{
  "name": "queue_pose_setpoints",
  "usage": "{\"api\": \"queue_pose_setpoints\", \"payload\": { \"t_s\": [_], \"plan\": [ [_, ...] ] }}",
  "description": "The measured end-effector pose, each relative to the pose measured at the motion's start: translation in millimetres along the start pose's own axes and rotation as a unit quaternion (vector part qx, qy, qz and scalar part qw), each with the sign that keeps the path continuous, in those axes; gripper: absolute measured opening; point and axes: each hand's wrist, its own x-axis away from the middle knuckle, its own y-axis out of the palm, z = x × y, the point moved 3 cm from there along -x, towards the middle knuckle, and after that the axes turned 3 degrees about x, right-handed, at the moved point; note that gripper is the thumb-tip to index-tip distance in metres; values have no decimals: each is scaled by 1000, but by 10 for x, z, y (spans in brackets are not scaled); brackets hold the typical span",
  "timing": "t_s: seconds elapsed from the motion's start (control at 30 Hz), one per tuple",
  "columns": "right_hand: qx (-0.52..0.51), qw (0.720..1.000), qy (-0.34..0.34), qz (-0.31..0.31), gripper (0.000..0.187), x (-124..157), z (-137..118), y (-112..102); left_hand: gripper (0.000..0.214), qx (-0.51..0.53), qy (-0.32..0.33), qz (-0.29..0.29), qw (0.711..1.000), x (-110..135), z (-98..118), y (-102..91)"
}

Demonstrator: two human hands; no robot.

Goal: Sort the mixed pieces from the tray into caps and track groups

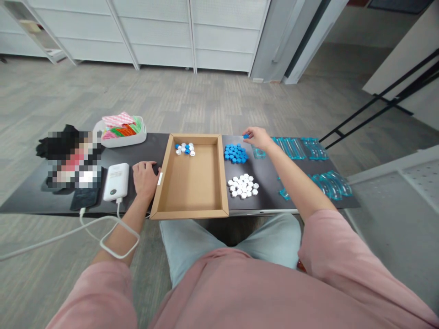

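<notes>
My right hand (258, 136) reaches to the far side of the black table (144, 151) and pinches a small blue hexagonal piece (246, 136) between its fingertips, just beyond a cluster of blue hexagon pieces (236, 153). A cluster of white hexagon pieces (243, 186) lies nearer to me. My left hand (145, 177) rests palm down on the table with fingers curled, touching the left wall of a shallow cardboard tray (190, 214). In the tray's far left corner sits a small group of blue and white hexagon pieces (185, 149).
A white power bank (116, 181) with a white cable (113, 237) lies left of my left hand. A white tub of coloured items (121, 129) stands at the back left. Clear teal curved plastic parts (302, 148) cover the table's right side. A blurred dark pile (68, 157) is far left.
</notes>
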Motion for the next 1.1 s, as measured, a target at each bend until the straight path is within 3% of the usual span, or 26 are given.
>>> {"api": "queue_pose_setpoints", "payload": {
  "t_s": [0.2,0.43,0.53,0.67,0.77,0.87,1.0,1.1],
  "plan": [
    [149,984,-9,-94,30,7,52,198,38,-16,-4,11,1000,2,14,-26],
    [125,983,-24,-135,50,53,-7,206,37,-24,-10,4,1000,-5,31,-28],
    [110,987,-18,-119,57,87,-2,124,40,-24,-13,-1,1000,-13,23,-18],
    [90,993,-27,-73,52,89,-118,1,42,-16,-17,-1,1000,-12,1,-4],
    [64,994,-72,-52,44,47,-433,-1,42,-11,-13,-4,1000,1,10,-3],
    [36,987,-146,-55,36,-13,-959,152,42,-17,-15,-2,1000,16,45,-9],
    [34,971,-207,-113,31,-106,-1731,585,38,-15,-15,7,1000,26,86,-11],
    [68,969,-190,-141,30,-182,-2132,931,35,-8,-15,9,1000,33,97,-10]
  ]
}}
